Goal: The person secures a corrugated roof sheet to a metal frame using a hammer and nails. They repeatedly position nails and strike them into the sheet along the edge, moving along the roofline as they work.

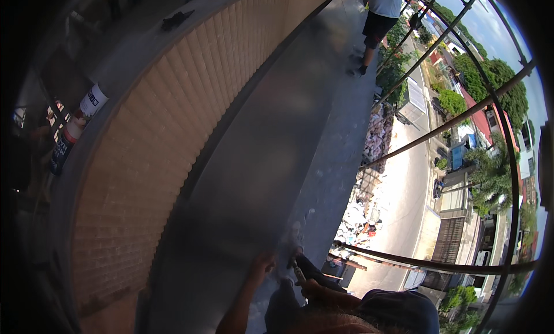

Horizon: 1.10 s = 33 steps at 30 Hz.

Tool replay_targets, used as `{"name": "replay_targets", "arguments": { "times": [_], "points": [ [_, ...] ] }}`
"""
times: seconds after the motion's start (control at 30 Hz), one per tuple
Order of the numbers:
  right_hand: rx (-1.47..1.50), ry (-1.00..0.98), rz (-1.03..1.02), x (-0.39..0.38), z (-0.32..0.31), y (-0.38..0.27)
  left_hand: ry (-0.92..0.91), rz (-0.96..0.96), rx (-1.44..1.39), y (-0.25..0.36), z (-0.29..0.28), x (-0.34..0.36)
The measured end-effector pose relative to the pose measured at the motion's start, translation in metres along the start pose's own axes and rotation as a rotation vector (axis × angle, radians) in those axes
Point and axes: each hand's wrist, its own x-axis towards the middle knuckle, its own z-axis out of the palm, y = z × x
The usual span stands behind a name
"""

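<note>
My left hand (265, 262) hovers over or rests against the smooth dark grey slab (254, 155), its fingers curled in; what they hold, if anything, is too dark to make out. Close to it on the right, my right hand (311, 289) is wrapped round a slim, light-coloured tool (299, 274) with a dark far end. That end points up toward the slab's right side, near pale smudges on the surface. I cannot tell the tool's exact kind. My leg in dark clothing shows below the hands.
A ribbed tan wall (173, 103) curves along the left, with tubes or cans (92, 100) on the ledge behind it. Metal scaffold pipes (438, 129) cross the open right side above a street far below. Another person (381, 17) stands at the far end of the slab.
</note>
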Motion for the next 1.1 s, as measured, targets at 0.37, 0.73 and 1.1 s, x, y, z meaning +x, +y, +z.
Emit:
{"name": "replay_targets", "arguments": {
  "times": [0.37,0.73,1.1],
  "points": [
    [0.466,0.164,0.007,0.002,0.071,0.048,0.124,-0.066,-0.255,0.010,-0.018,-0.027],
    [0.681,0.088,0.276,0.008,0.073,0.047,0.107,0.111,-0.041,0.026,-0.040,-0.020],
    [1.008,0.048,0.839,0.016,-0.012,-0.064,0.313,0.302,0.089,0.110,-0.053,0.035]
  ]
}}
